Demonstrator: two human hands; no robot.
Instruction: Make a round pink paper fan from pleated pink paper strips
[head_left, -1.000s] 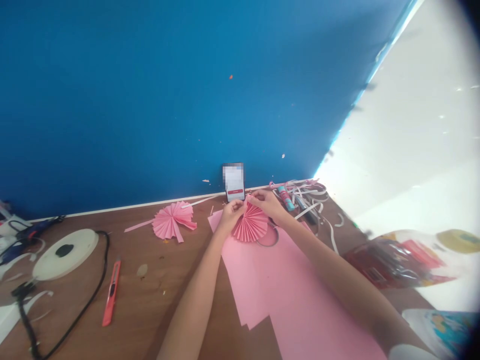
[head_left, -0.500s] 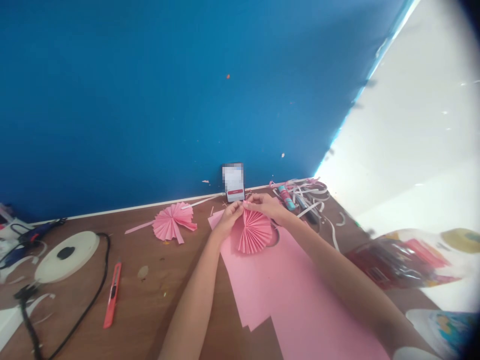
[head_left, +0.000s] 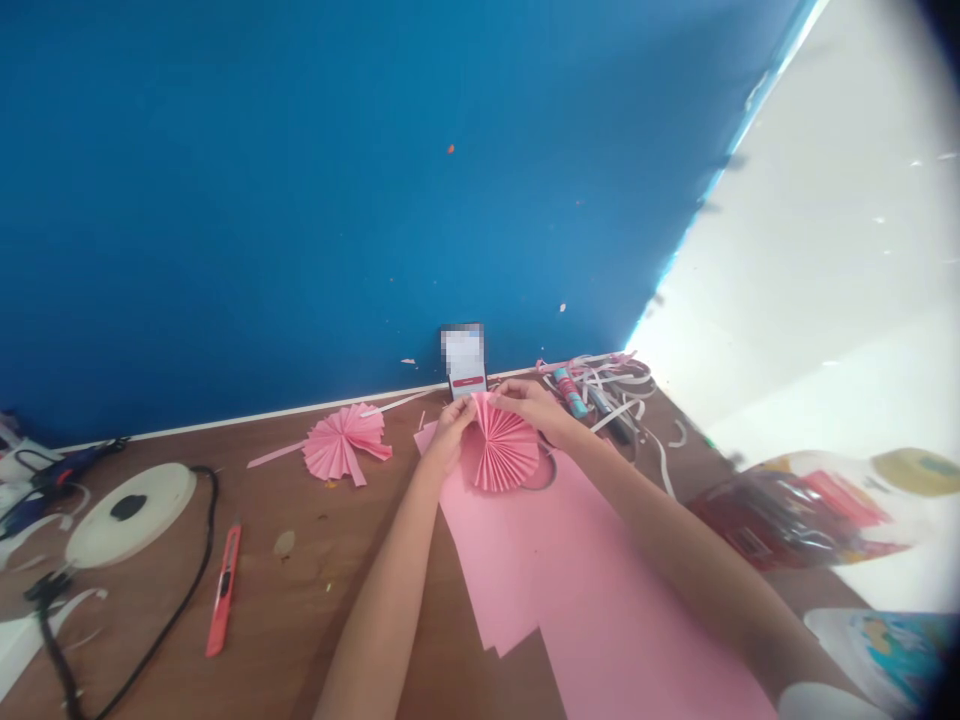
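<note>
Between my hands is a pleated pink paper fan point(head_left: 504, 452), spread into a near-round rosette above pink paper sheets point(head_left: 592, 580). My left hand point(head_left: 450, 430) pinches its upper left edge, thumb against fingers. My right hand point(head_left: 529, 405) grips the upper edge a little to the right. The pleats hang down from my fingertips. On the left of the table lies a second pink paper rosette point(head_left: 345, 445) with strips sticking out from it.
A phone point(head_left: 465, 362) leans against the blue wall. Left are a red box cutter point(head_left: 223, 592), a round white base point(head_left: 161, 512) and a black cable point(head_left: 206, 545). Paper strips and a glue stick point(head_left: 570, 392) lie back right. A plastic bag point(head_left: 780, 510) sits at the right edge.
Both hands have moved slightly apart at the top of the fan, and more of its upper edge shows. The fan is raised a little. The view has shifted slightly.
</note>
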